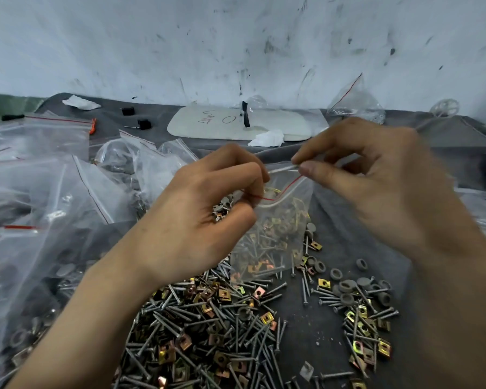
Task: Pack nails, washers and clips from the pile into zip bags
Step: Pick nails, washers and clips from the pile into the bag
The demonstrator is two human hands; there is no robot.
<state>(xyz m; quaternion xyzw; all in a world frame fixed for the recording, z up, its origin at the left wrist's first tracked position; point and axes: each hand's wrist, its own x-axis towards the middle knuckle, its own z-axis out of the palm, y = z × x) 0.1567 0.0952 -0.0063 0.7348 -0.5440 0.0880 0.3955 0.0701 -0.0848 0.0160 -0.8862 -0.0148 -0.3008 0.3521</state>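
Observation:
A clear zip bag [275, 228] with a red line at its mouth hangs above the table, its mouth held apart between both hands. My left hand [197, 217] pinches the near lip and also cups a small bunch of grey parts [223, 207] in its fingers. My right hand [376, 186] pinches the far lip between thumb and forefinger. Nails and gold clips show through the bag. Below lies the pile of nails and gold clips [208, 327] on the grey cloth. Grey round washers [348, 290] are scattered to the right of it.
Many filled zip bags [54, 192] are heaped at the left. A white board [208, 124] with writing lies at the back by the wall, with crumpled white paper [267, 138] next to it. Another clear bag [354, 99] leans at the back right. Two small black parts [136, 117] sit behind.

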